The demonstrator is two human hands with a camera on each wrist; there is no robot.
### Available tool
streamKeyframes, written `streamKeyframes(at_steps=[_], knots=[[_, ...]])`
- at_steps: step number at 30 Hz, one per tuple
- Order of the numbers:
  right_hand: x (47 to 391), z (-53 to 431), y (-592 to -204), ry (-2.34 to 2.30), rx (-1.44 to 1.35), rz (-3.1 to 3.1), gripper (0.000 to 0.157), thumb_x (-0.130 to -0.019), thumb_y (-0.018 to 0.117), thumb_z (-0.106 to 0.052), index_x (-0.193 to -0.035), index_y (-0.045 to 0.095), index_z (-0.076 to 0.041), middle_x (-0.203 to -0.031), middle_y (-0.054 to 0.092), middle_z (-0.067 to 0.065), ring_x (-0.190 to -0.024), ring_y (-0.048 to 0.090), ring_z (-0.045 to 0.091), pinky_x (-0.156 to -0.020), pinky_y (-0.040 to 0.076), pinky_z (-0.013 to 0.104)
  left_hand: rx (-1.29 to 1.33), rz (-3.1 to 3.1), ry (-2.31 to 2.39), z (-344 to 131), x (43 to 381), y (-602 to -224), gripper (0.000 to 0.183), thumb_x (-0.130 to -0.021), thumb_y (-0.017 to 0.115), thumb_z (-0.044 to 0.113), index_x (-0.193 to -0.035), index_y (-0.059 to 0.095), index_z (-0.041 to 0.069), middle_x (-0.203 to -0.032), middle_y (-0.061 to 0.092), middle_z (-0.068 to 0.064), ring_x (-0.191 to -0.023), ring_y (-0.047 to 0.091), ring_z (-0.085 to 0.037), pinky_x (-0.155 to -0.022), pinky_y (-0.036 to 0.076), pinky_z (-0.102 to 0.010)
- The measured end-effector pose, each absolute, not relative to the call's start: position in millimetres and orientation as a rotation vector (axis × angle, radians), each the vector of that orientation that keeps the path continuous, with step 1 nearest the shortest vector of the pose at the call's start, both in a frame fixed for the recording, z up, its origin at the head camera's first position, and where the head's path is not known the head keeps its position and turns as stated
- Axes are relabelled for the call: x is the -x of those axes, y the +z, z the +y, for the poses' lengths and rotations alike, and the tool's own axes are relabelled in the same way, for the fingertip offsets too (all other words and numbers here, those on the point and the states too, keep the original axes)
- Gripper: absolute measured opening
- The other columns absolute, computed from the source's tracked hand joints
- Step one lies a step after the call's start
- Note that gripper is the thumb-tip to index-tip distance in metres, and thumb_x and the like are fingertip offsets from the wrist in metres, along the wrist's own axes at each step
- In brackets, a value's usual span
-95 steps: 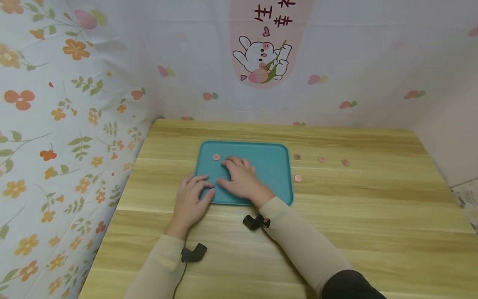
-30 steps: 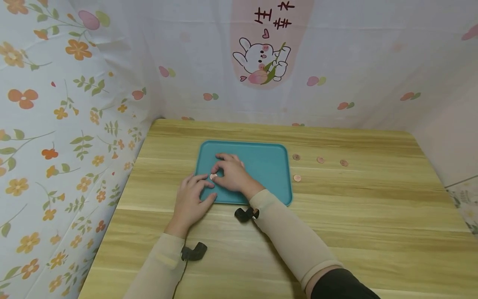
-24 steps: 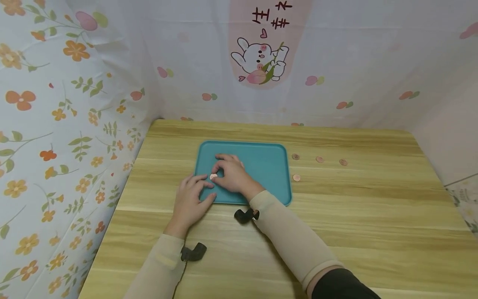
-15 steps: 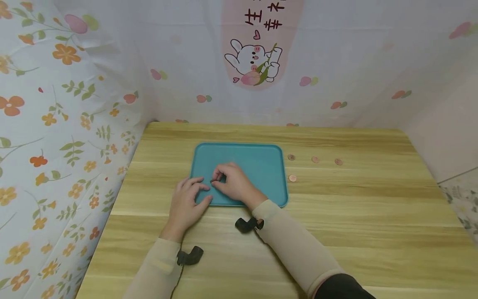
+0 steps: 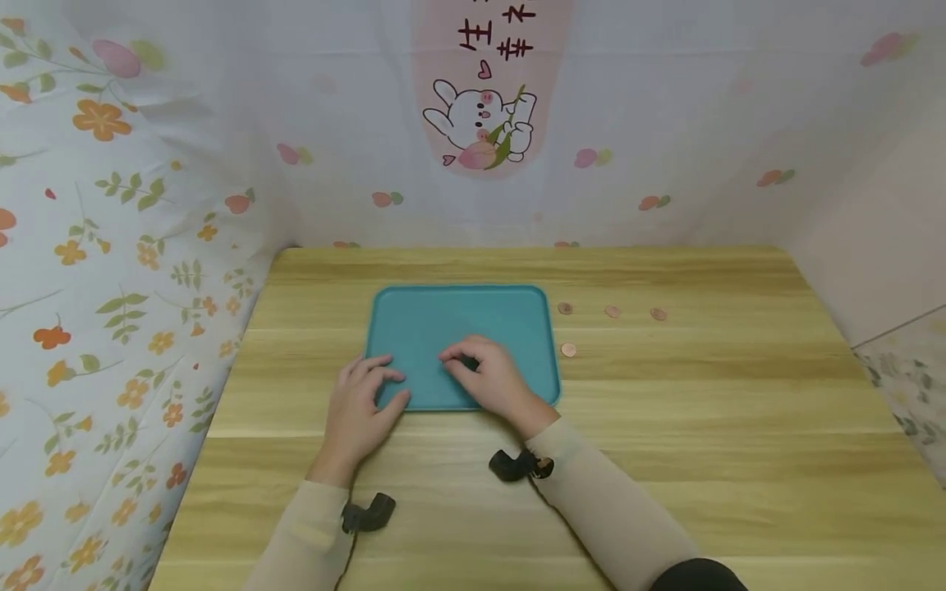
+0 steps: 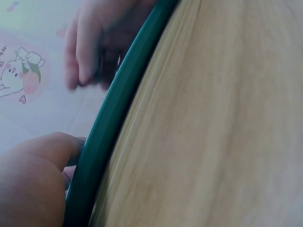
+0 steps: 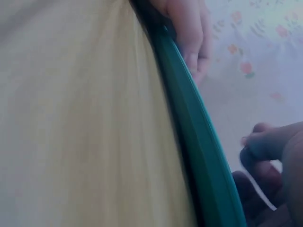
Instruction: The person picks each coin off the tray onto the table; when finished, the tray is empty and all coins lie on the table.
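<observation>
My left hand (image 5: 360, 413) rests with spread, relaxed fingers at the left front corner of a blue-green tray (image 5: 461, 287). In the left wrist view its thumb (image 6: 35, 165) lies against the tray's rim. Over the tray's middle, my right hand (image 5: 491, 377) brings thumb and index fingertips together in a pinch. The copper coin between those fingertips is almost wholly hidden; a small reddish edge shows at the fingertips of the right hand (image 7: 279, 151) in the right wrist view. No coin shows on the tray's visible floor.
Several copper coins lie on the wooden table (image 5: 702, 460) right of the tray: one coin (image 5: 568, 350) nearer, and a back row with a left coin (image 5: 565, 308), middle coin (image 5: 613, 312) and right coin (image 5: 658, 313). A printed cloth (image 5: 332, 123) hangs behind.
The right hand slid the coin from the tray's upper left toward the left hand, pinched it up, then moved right over the tray. The left hand stayed at its corner; the head view shifted slightly.
</observation>
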State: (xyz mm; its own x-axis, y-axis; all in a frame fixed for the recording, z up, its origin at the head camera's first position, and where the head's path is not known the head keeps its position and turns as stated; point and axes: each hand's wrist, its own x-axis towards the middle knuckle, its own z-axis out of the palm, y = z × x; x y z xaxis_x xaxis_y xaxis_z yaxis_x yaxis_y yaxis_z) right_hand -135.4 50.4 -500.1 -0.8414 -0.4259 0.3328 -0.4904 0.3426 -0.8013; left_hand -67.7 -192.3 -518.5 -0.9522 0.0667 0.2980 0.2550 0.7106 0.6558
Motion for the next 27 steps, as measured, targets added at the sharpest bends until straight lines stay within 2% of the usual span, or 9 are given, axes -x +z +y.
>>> streamKeyframes(at_steps=[4, 9, 11, 17, 22, 27], knots=[[130, 76, -497, 1.514, -0.834, -2.454, 0.011, -0.1, 0.075, -0.007, -0.107, 0.083, -0.007, -0.107, 0.077, 0.001, -0.106, 0.071, 0.019, -0.094, 0.058, 0.04, 0.254, -2.67, -1.058, -195, 66, -519, 0.02, -0.091, 0.082, 0.022, -0.107, 0.076, 0.011, -0.144, 0.065, -0.016, -0.144, 0.041, -0.05, -0.119, 0.026, -0.069], [132, 119, -500, 1.49, -0.726, -2.376, 0.011, -0.097, 0.077, -0.002, -0.104, 0.083, -0.006, -0.103, 0.078, 0.001, -0.1, 0.072, 0.021, -0.088, 0.059, 0.044, 0.264, -2.691, -1.074, -194, 65, -519, 0.02, -0.093, 0.082, 0.022, -0.109, 0.076, 0.012, -0.146, 0.063, -0.016, -0.146, 0.039, -0.048, -0.12, 0.024, -0.069], [133, 136, -501, 1.495, -0.663, -2.355, 0.011, -0.096, 0.077, 0.001, -0.103, 0.083, -0.004, -0.102, 0.078, 0.003, -0.095, 0.07, 0.02, -0.083, 0.058, 0.04, 0.271, -2.686, -1.082, -192, 65, -519, 0.02, -0.093, 0.082, 0.022, -0.109, 0.076, 0.012, -0.146, 0.063, -0.016, -0.146, 0.039, -0.048, -0.12, 0.024, -0.069], [136, 180, -507, 1.497, -0.448, -2.347, 0.009, -0.096, 0.076, 0.002, -0.102, 0.081, -0.001, -0.099, 0.076, 0.012, -0.082, 0.066, 0.009, -0.073, 0.054, 0.016, 0.281, -2.677, -1.076, -191, 65, -519, 0.018, -0.094, 0.08, 0.022, -0.109, 0.076, 0.013, -0.145, 0.064, -0.016, -0.145, 0.04, -0.049, -0.119, 0.025, -0.069], [139, 211, -514, 1.475, -0.279, -2.391, 0.009, -0.098, 0.073, 0.001, -0.105, 0.079, 0.0, -0.1, 0.077, 0.014, -0.082, 0.067, 0.002, -0.075, 0.052, 0.013, 0.266, -2.699, -1.09, -191, 65, -519, 0.018, -0.094, 0.08, 0.021, -0.109, 0.076, 0.013, -0.147, 0.063, -0.016, -0.147, 0.038, -0.049, -0.12, 0.024, -0.069], [142, 230, -516, 1.393, -0.144, -2.453, 0.011, -0.1, 0.074, -0.008, -0.108, 0.078, -0.001, -0.103, 0.077, 0.014, -0.085, 0.064, 0.007, -0.076, 0.049, 0.016, 0.257, -2.701, -1.1, -191, 64, -518, 0.018, -0.094, 0.08, 0.02, -0.11, 0.076, 0.013, -0.147, 0.062, -0.016, -0.148, 0.037, -0.048, -0.12, 0.023, -0.07]])
